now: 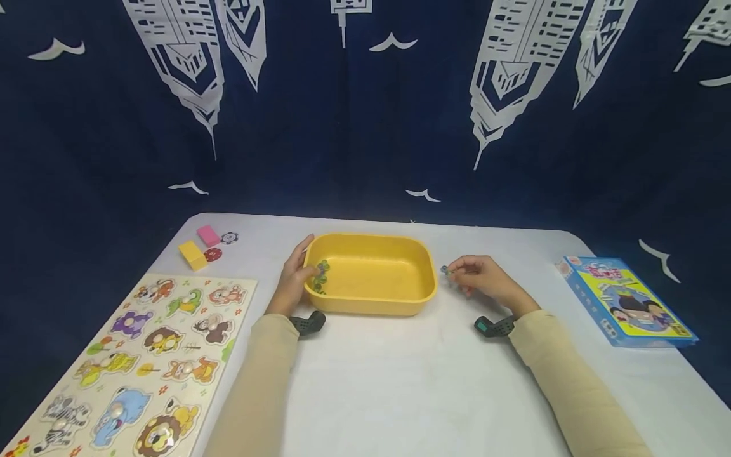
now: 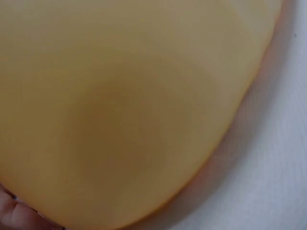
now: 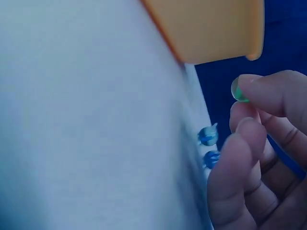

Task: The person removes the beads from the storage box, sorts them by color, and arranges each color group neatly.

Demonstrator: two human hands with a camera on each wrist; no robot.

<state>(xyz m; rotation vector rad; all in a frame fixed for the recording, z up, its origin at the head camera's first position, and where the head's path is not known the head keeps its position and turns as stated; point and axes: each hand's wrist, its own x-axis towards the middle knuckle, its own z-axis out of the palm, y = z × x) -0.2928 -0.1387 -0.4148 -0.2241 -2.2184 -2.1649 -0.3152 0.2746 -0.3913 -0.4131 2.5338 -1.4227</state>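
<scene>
A yellow plastic basin stands at the middle of the table. My left hand grips its left end, thumb over the rim and fingers along the outside. Several glass marbles lie inside the basin by that thumb. To the right of the basin, my right hand pinches a green marble between thumb and forefinger. Two blue marbles, one of them the upper blue marble, rest on the table beside these fingers. The left wrist view is mostly filled by the basin's blurred outer wall.
An animal puzzle board lies at the left. Behind it are a yellow block, a pink block, a red disc and a black-and-white disc. A blue and yellow box lies at the right.
</scene>
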